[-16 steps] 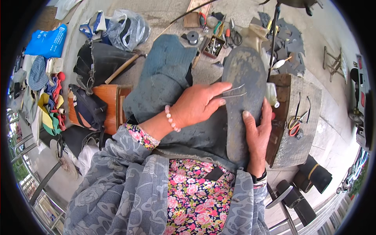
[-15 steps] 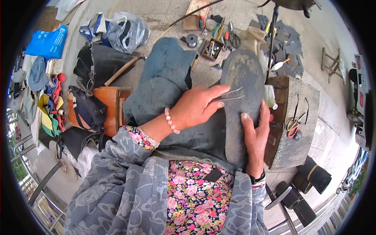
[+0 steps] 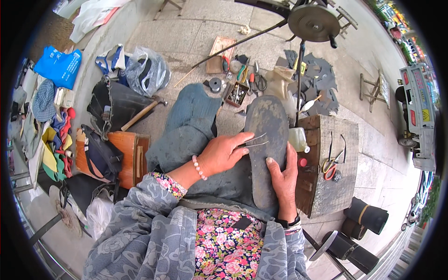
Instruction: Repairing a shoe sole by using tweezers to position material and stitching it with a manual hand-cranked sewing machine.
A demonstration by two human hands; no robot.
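My left hand [image 3: 220,157], with a beaded bracelet at its wrist, pinches thin metal tweezers [image 3: 259,138] between thumb and forefinger. The two prongs stand apart, over the face of a worn dark grey shoe sole [image 3: 266,119]. Whether the tips touch it I cannot tell. The sole lies lengthwise over my lap, its wide end away from me. Along its right edge, my right hand [image 3: 283,181] grips it, thumb on top and the other fingers partly hidden at the side. Beneath my left forearm spreads a dusty blue-grey cloth [image 3: 189,112].
At right stands a wooden box [image 3: 338,189] bearing orange-handled scissors [image 3: 329,169], with a clear bottle [image 3: 297,140] beside it. Ahead are a tray of small parts [image 3: 237,94], rubber scraps [image 3: 322,77] and a machine's handwheel [image 3: 313,23]. A hammer [image 3: 140,115] lies left, above a wooden case [image 3: 133,156].
The view has shifted, so more ground shows ahead and my hands and the sole appear lower and farther left. Both hands keep their holds; the tweezers remain over the sole.
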